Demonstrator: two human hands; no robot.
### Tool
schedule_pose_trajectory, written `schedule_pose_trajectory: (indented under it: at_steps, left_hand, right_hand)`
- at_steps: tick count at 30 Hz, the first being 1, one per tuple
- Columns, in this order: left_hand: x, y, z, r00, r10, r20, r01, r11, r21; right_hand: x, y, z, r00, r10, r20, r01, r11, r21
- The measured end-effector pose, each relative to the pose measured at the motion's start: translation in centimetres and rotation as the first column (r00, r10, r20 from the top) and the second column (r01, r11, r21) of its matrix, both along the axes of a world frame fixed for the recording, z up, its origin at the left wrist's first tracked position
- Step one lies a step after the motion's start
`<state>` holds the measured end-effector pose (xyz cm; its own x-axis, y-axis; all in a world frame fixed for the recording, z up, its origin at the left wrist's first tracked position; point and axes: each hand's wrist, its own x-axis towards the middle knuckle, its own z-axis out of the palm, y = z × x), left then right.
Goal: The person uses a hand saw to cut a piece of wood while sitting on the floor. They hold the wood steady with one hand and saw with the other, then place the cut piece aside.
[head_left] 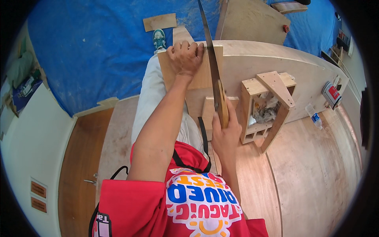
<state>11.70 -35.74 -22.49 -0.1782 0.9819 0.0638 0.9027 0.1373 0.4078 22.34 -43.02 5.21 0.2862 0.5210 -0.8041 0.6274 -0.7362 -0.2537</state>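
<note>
My right hand (pixel 227 136) is wrapped round the wooden handle of a handsaw (pixel 213 59). The long, narrow blade points away from me and crosses the board near its right side. My left hand (pixel 185 58) presses on the light wooden board (pixel 203 73), its fingers curled over the far edge, left of the blade. The board lies beside my raised left leg, at the edge of a large curved plywood piece (pixel 268 65). Whether the teeth touch the wood I cannot tell.
Right of the saw stands an open wooden box (pixel 248 89) with plastic bags inside. Farther right are a can (pixel 331 95) and a plastic bottle (pixel 316 119). A blue tarp (pixel 90 47) covers the far floor, with a wood offcut (pixel 160 22) on it. A plywood sheet (pixel 252 23) lies beyond.
</note>
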Motion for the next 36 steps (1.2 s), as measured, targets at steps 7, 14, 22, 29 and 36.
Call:
schedule_pose_trajectory:
  at_steps: [7, 14, 22, 29, 36]
  left_hand:
    - [0.1, -0.4, 0.1, 1.0, 0.01, 0.015, -0.01, 1.0, 0.003]
    - [0.1, 0.0, 0.3, 1.0, 0.006, -0.005, -0.006, 1.0, 0.0]
    - [0.1, -0.3, 0.4, 1.0, 0.005, 0.004, -0.005, 1.0, -0.017]
    - [0.1, -0.2, 0.1, 1.0, 0.016, 0.006, -0.016, 1.0, 0.0]
    - [0.1, -0.2, 0.3, 1.0, -0.002, -0.009, 0.002, 1.0, -0.007]
  right_hand:
    - [-0.8, -0.1, -0.8, 0.999, 0.007, 0.044, -0.013, 0.992, 0.129]
    - [-0.5, -0.3, -1.4, 1.0, 0.028, -0.002, -0.027, 0.972, 0.231]
    - [-0.4, 1.2, -4.4, 1.0, 0.023, -0.012, -0.022, 0.992, 0.127]
    - [-1.2, -0.3, 0.3, 0.995, -0.071, -0.064, 0.081, 0.98, 0.18]
    - [-0.2, 2.6, -5.8, 0.991, 0.135, 0.011, -0.133, 0.962, 0.24]
